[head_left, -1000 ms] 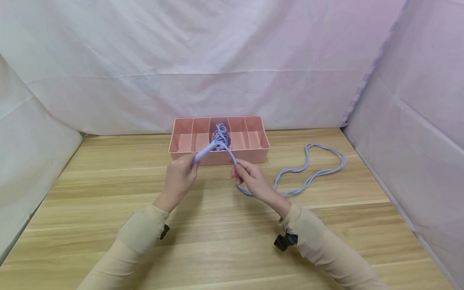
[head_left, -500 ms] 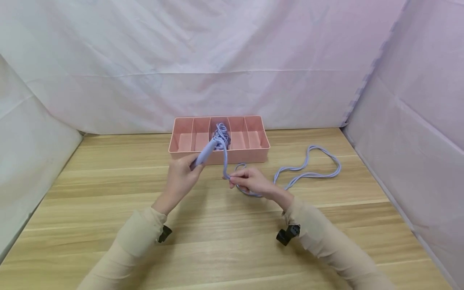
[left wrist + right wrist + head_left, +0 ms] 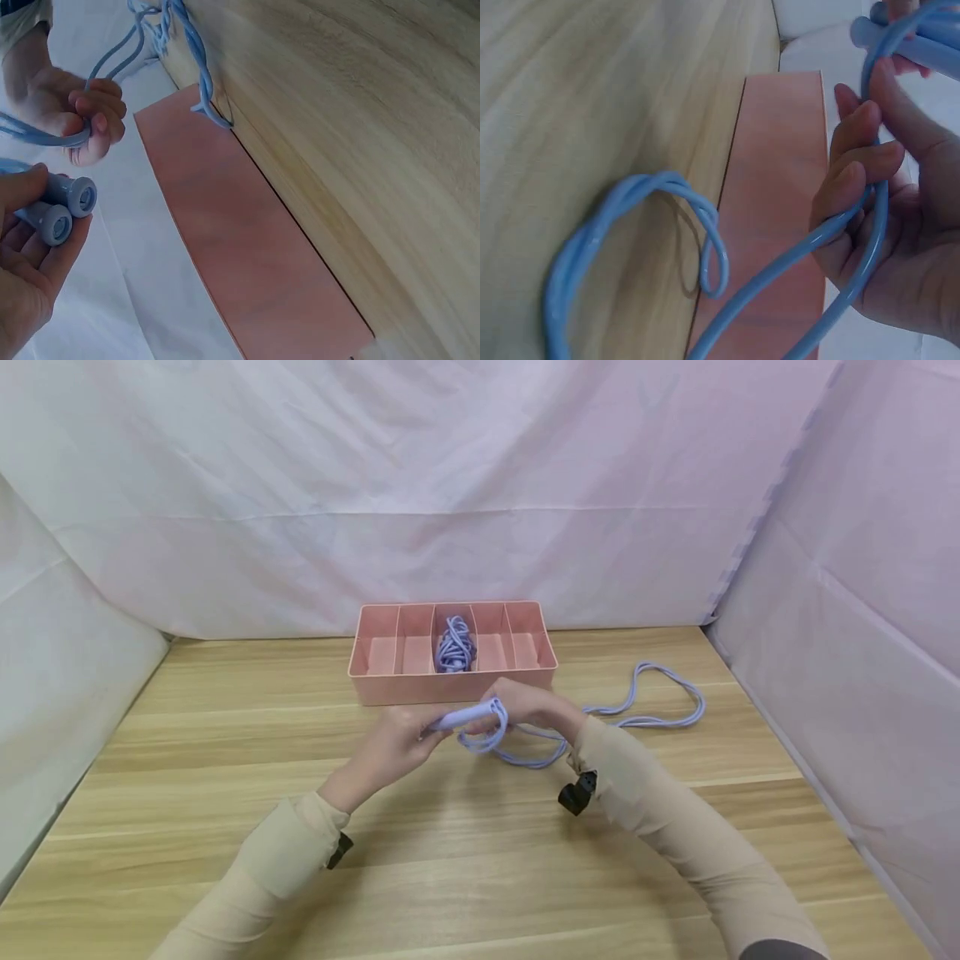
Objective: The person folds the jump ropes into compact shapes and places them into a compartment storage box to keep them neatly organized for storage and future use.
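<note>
Both handles of a light blue jump rope (image 3: 465, 717) lie side by side in my left hand (image 3: 393, 739), just in front of the pink box. Their round capped ends (image 3: 82, 197) show between thumb and fingers in the left wrist view. My right hand (image 3: 885, 180) curls its fingers round the doubled cord (image 3: 759, 279) close to the handles. Partly behind the handles in the head view, that hand bends the cord into a small loop. The rest of the cord trails to the right over the table. A second blue cord bundle (image 3: 455, 647) fills the box's middle compartment.
The long pink box (image 3: 517, 680) with several compartments stands at the back of the wooden table (image 3: 480, 868). White cloth (image 3: 480, 560) hangs behind it and along both sides. A loose cord loop (image 3: 701, 702) lies at the right.
My left hand has swung the handles down, toward me and rightward, away from the box's middle compartment. My right hand has drawn the cord down, then lifted to the handles, making a loop.
</note>
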{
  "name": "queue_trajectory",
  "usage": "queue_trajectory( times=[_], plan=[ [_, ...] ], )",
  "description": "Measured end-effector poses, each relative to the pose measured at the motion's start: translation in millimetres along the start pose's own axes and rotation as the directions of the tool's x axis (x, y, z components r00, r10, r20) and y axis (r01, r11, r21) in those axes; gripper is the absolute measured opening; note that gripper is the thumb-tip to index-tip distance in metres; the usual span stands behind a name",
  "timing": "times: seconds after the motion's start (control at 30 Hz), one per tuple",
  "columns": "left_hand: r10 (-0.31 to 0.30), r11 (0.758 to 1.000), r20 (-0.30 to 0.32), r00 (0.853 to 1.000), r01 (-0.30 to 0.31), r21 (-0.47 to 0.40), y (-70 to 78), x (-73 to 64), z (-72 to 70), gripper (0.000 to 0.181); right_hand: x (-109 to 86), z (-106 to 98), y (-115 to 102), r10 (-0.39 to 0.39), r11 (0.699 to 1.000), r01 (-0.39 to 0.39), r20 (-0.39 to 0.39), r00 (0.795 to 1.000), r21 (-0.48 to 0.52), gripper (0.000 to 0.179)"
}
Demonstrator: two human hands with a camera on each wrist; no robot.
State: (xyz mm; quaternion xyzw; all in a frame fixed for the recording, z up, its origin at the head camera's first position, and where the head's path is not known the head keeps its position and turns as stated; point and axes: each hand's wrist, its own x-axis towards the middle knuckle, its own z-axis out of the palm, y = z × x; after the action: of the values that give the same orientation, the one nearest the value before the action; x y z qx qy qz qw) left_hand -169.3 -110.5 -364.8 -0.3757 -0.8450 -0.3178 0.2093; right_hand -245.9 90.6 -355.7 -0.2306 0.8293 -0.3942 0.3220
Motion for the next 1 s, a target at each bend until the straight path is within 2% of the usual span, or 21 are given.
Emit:
queue_trajectory(
  times=[0.1,0.23,0.33,0.43,0.5,0.6,0.7,0.83,0.87,0.93,1.0],
  plan=[
    [0.052,0.995,0.093,0.994,-0.060,0.081,4.1,0.7,1.4,0.013,4.4,-3.4,-5.9,0.037,0.998,-0.035,0.029,0.999,-0.057,0.012],
    [0.052,0.979,0.219,0.974,-0.094,0.183,7.8,2.5,6.5,0.007,9.2,0.3,-15.7,0.057,0.993,-0.055,0.019,0.998,-0.102,0.009],
    [0.020,0.966,0.272,0.962,-0.088,0.243,7.7,4.1,12.3,0.006,10.5,6.9,-23.9,0.027,0.981,-0.039,-0.065,0.998,-0.189,0.005],
    [-0.023,0.956,0.291,0.956,-0.064,0.287,7.5,5.6,15.1,0.011,9.4,12.6,-31.2,-0.004,0.961,-0.042,-0.166,0.986,-0.275,0.004],
    [-0.051,0.953,0.297,0.953,-0.043,0.301,7.0,7.1,15.6,0.013,7.4,15.2,-34.4,-0.007,0.960,-0.054,-0.215,0.977,-0.275,0.003],
    [-0.090,0.951,0.289,0.953,-0.004,0.310,3.8,7.4,15.4,0.015,4.9,18.5,-38.0,-0.016,0.972,-0.044,-0.251,0.968,-0.230,0.006],
    [-0.151,0.950,0.267,0.952,0.065,0.306,-2.1,6.0,16.2,0.014,0.9,21.9,-40.8,-0.018,0.987,-0.027,-0.273,0.962,-0.159,0.013],
    [-0.231,0.940,0.193,0.954,0.168,0.296,-10.1,3.6,17.1,0.013,-3.2,30.5,-41.5,-0.064,0.994,0.032,-0.328,0.942,-0.103,0.016],
    [-0.240,0.939,0.170,0.956,0.184,0.291,-11.7,3.3,17.1,0.017,-3.8,33.5,-41.3,-0.091,0.993,0.056,-0.352,0.931,-0.107,0.017],
    [-0.255,0.937,0.122,0.959,0.214,0.276,-13.3,3.4,16.5,0.025,-4.6,40.0,-39.9,-0.171,0.982,0.122,-0.411,0.895,-0.142,0.017],
    [-0.274,0.937,0.080,0.958,0.247,0.247,-14.1,4.5,15.5,0.029,-5.4,46.6,-37.9,-0.256,0.966,0.200,-0.477,0.841,-0.166,0.017]
  ],
)
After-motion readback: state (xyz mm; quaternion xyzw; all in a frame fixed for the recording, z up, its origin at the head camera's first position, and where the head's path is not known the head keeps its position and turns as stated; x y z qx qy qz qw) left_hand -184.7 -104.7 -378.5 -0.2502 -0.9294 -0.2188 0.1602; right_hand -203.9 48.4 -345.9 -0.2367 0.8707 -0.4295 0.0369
